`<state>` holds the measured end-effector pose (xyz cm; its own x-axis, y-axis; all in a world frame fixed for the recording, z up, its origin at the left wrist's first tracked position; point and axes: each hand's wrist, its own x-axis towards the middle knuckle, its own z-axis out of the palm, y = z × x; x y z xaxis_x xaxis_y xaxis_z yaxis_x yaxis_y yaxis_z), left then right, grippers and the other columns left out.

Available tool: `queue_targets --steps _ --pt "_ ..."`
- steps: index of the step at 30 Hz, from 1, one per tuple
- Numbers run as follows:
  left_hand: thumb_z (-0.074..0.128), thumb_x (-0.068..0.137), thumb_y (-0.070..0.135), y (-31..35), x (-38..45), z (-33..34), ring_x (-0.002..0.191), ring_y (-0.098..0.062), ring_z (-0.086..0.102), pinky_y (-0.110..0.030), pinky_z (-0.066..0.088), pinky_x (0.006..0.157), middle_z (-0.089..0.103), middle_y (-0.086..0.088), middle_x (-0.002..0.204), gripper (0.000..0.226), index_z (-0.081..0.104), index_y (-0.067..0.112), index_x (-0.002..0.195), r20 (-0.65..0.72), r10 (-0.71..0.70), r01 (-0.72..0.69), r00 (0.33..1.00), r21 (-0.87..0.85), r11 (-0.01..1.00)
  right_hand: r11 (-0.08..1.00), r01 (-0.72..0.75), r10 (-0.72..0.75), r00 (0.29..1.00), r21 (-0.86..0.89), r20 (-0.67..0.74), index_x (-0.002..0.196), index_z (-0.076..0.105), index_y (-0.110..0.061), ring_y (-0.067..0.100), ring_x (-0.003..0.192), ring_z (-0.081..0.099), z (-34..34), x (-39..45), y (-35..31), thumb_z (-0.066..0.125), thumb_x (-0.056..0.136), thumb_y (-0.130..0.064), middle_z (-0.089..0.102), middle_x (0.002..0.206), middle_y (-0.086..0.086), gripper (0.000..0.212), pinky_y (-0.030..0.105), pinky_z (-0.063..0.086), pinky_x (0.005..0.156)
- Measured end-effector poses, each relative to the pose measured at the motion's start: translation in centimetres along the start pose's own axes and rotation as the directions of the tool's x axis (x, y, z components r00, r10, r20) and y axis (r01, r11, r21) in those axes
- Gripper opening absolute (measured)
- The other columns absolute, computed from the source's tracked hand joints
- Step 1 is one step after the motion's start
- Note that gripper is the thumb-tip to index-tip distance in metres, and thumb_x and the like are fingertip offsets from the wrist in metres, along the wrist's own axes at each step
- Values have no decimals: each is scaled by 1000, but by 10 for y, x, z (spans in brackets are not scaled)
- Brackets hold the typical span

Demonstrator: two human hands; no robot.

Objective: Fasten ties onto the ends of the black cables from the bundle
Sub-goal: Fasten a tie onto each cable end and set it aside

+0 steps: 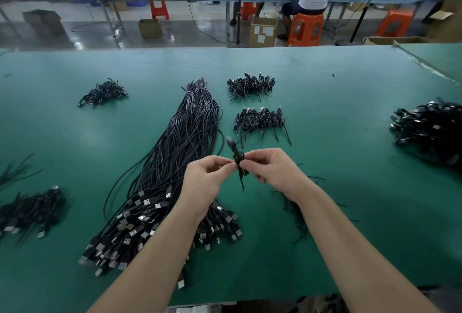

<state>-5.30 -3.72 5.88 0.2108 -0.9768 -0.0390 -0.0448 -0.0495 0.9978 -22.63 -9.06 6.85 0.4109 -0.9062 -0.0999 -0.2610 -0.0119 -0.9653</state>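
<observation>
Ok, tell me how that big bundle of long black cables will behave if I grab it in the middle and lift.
The long cable bundle would probably sag at both ends: its strands already curve and splay loosely on the green table. It is likely heavy at the near end, where many metal plugs cluster. With a binding visible only near the far end, loose strands may slip out.

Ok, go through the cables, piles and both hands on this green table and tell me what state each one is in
Left hand: pinching the coiled cable.
Right hand: pinching the same cable from the other side.
Coiled cable: folded up, held above the table, blurred.
Big bundle: loose, uncoiled, plugs fanned toward the person.
Two small piles: coiled cables, resting beyond the hands.
Loose ties: scattered under the right forearm.
Table: green mat.
</observation>
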Motion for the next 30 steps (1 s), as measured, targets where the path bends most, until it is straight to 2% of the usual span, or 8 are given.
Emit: queue_targets --steps 4,9,11,14,18,22,26,30 --pt "80 84 10 0 -1 2 77 -5 59 -23 46 76 66 8 79 11 76 19 79 -5 341 -319 940 344 883 984 -75 72 997 162 21 110 64 -11 18 51 43 4 1 -4 64 98 -19 72 73 19 14 22 39 45" --pt "75 88 10 -1 -5 3 78 -20 57 -35 37 80 65 5 82 7 74 11 82 204 776 -629 597 719 296 917 -219 208 976 333 69 99 59 -12 11 35 36 3 5 -9 64 97 -16 61 58 9 7 19 29 36" --pt "73 89 10 -2 -8 4 78 -23 60 -38 41 78 67 2 84 7 74 11 83 225 799 -629 558 742 231 912 -215 201 977 350 78 93 62 -12 11 35 39 4 5 -11 61 99 -17 56 55 6 7 19 31 36" --pt "76 86 8 0 -11 6 81 -17 63 -36 48 77 68 3 86 4 75 10 83 69 697 -567 714 641 517 891 -196 171 980 409 98 102 70 -6 14 46 53 2 3 -11 55 103 -15 64 66 11 18 23 46 44" --pt "77 87 10 3 -9 4 75 -6 64 -24 51 69 71 7 79 11 78 21 86 -120 331 -285 936 293 913 913 -78 7 985 402 174 116 69 0 19 72 65 -3 -4 -5 61 96 -1 73 91 14 22 31 60 72" --pt "76 89 14 3 -7 4 66 -8 60 -24 50 64 70 -1 70 15 78 25 79 -103 137 -130 985 65 989 990 36 -38 999 137 12 108 76 -12 10 66 57 0 -3 0 75 88 -12 70 83 1 20 26 52 67" --pt "77 88 17 2 -6 5 70 -8 62 -28 53 70 71 2 72 11 78 24 80 -80 62 -61 995 20 998 995 50 -46 997 88 -57 97 80 -29 14 64 53 1 0 3 78 86 -24 72 86 14 12 30 48 62" --pt "78 88 17 1 -6 3 67 -2 59 -25 50 65 71 8 76 12 77 26 79 -52 183 -173 982 157 972 995 35 -32 999 90 -35 93 79 -24 12 53 49 2 -2 3 71 94 -25 66 65 3 9 23 44 51"
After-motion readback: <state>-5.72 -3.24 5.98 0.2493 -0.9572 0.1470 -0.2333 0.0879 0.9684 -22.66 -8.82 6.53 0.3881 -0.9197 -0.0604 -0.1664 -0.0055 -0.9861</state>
